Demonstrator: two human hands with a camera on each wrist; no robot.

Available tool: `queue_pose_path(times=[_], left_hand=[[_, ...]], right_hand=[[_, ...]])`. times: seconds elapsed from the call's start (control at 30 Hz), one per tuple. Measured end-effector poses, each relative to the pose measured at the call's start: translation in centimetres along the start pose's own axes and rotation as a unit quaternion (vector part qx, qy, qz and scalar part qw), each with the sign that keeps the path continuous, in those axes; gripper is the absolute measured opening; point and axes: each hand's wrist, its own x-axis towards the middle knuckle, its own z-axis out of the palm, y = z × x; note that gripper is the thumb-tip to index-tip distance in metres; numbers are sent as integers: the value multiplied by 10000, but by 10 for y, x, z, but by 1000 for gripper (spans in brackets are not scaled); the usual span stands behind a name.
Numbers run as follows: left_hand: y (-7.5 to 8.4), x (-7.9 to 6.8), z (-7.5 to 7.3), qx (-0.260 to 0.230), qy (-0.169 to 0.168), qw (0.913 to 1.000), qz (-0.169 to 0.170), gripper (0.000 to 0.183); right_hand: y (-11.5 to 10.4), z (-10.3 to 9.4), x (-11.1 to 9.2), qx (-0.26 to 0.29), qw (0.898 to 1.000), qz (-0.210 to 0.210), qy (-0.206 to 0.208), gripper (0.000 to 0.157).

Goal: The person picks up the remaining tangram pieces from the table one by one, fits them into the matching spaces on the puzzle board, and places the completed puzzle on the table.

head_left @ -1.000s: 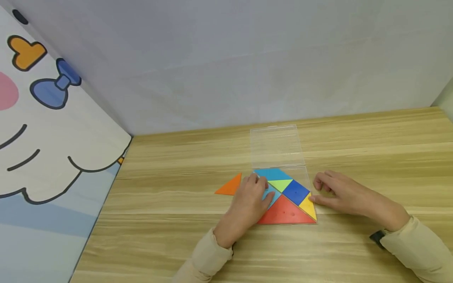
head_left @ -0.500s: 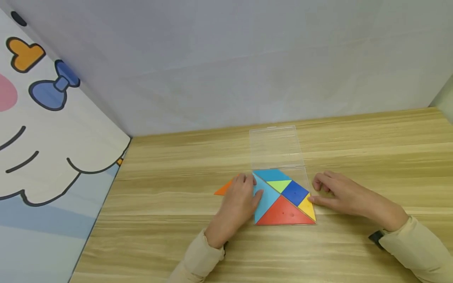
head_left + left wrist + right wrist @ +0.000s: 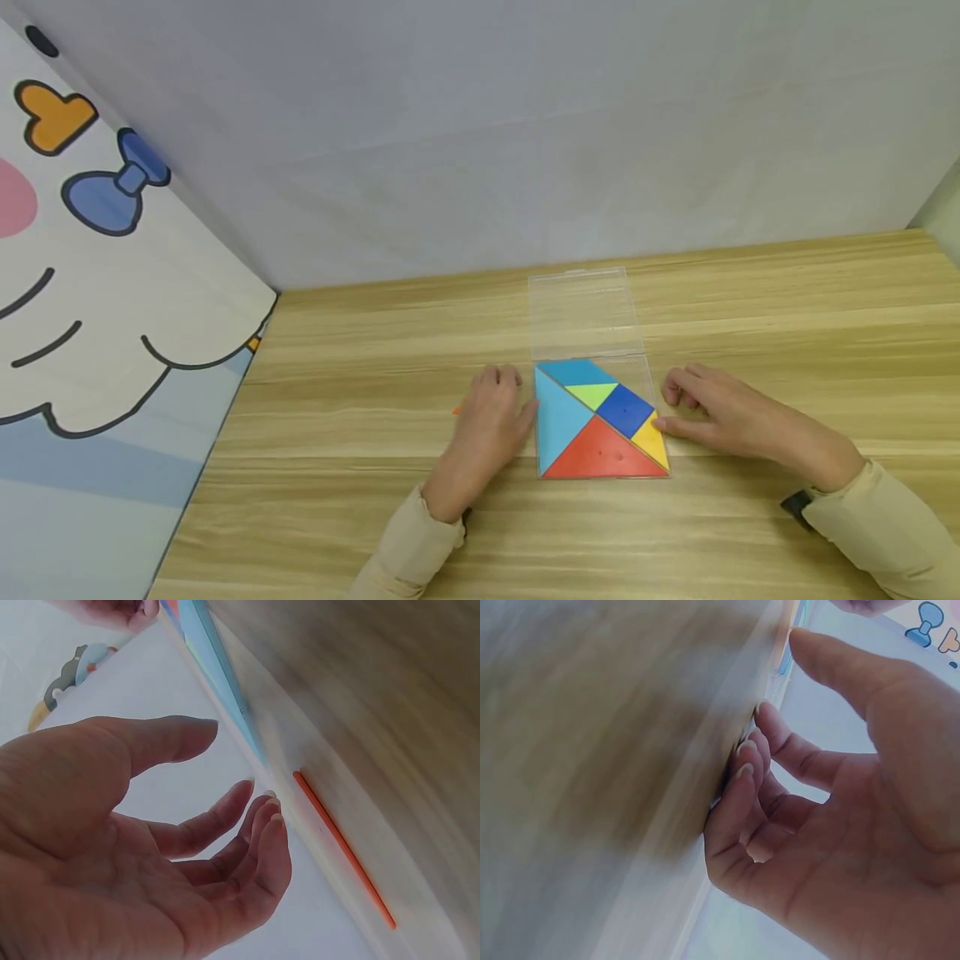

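A clear plastic tangram case lies flat on the table, its lid (image 3: 585,312) folded back. In its tray (image 3: 640,373) sit a light blue triangle (image 3: 558,421), a red triangle (image 3: 603,454), a teal parallelogram (image 3: 573,372), a green triangle (image 3: 594,394), a dark blue square (image 3: 626,409) and a yellow triangle (image 3: 652,440). My left hand (image 3: 487,421) hovers left of the case with loosely bent fingers and nothing in them. Below it lies an orange triangle (image 3: 345,851), mostly hidden in the head view. My right hand (image 3: 727,412) rests at the tray's right side, thumb tip at the yellow triangle.
The upper right corner of the tray shows bare plastic. A pale wall (image 3: 562,150) rises behind the wooden table (image 3: 360,350). At the left stands a panel (image 3: 150,283) with cartoon drawings.
My left hand has moved left, off the light blue triangle and over the orange triangle, which it now mostly covers. The right hand has stayed in place.
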Motion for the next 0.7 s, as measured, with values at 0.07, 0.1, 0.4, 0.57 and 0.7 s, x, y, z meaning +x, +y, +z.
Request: queue_pose_path(times=[0.07,0.1,0.4,0.57,0.7], left_hand=[[-1,0,-2,61,7,9999,-83,23],[-2,0,-2,98,-15,9999,-141,23],[-8,3,-6,436,-198,9977,-484,27],[-10,3,-8,570,-195,9965,-571,31],[-12,4,-8,629,-319,9951,-692,33]], right_hand=[[0,0,0,-8,10000,3,-2,29],[0,0,0,-12,10000,7,-3,29],[0,1,0,-32,10000,9,-10,29],[1,1,0,-43,10000,-60,37,29],[1,1,0,-46,9999,-74,54,29]])
